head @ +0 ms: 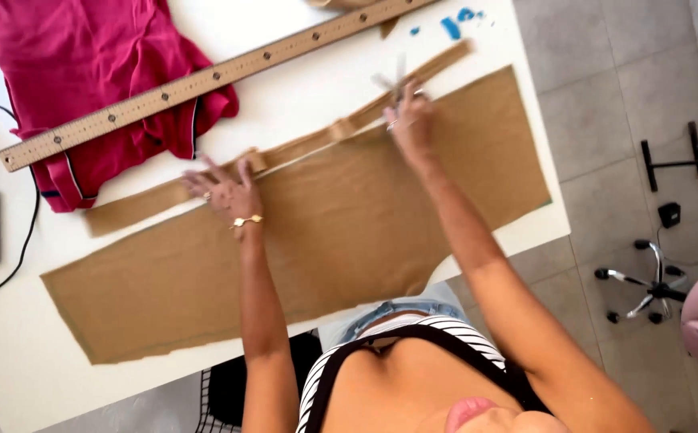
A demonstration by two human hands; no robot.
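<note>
On the white table (pixel 285 32) the cut along the brown fabric (pixel 349 216) looks almost finished: the right hand (pixel 410 120) closes its fingers on scissors (pixel 393 80) near the fabric's far end, the left hand (pixel 225 191) lies flat and open on the fabric beside the nearly freed strip (pixel 149 200).

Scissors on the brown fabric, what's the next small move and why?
Probably another snip along the edge: the right hand holds the scissors near the fabric end, the strip looks nearly cut free, and the left hand presses the fabric flat.
</note>
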